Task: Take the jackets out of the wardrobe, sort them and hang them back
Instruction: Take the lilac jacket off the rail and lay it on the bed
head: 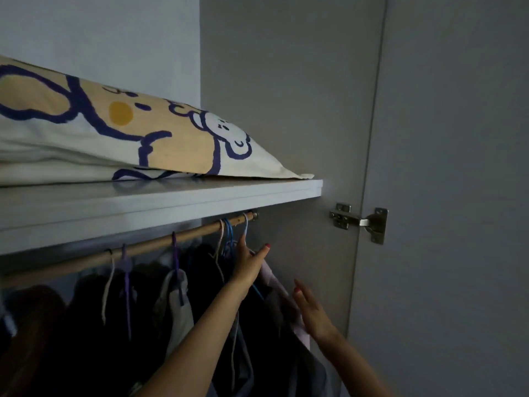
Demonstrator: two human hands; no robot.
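Several jackets hang in the dim wardrobe on a wooden rod [160,242], most of them dark [204,270], one light grey [179,313]. My left hand [248,266] reaches up to the right end of the rod. Its fingers are straight and its thumb is spread, and it touches the neck of a white hanger [245,223] beside a blue hanger [228,233]. My right hand [312,310] is lower and to the right, with its fingers straight. It lies against a pale pink garment [276,282] that hangs from that end of the rod.
A grey shelf [171,202] runs just above the rod and carries folded cream bedding with a blue cartoon print [114,133]. The wardrobe's side panel [300,110] is close on the right. The open door [458,196] hangs on a metal hinge [359,223].
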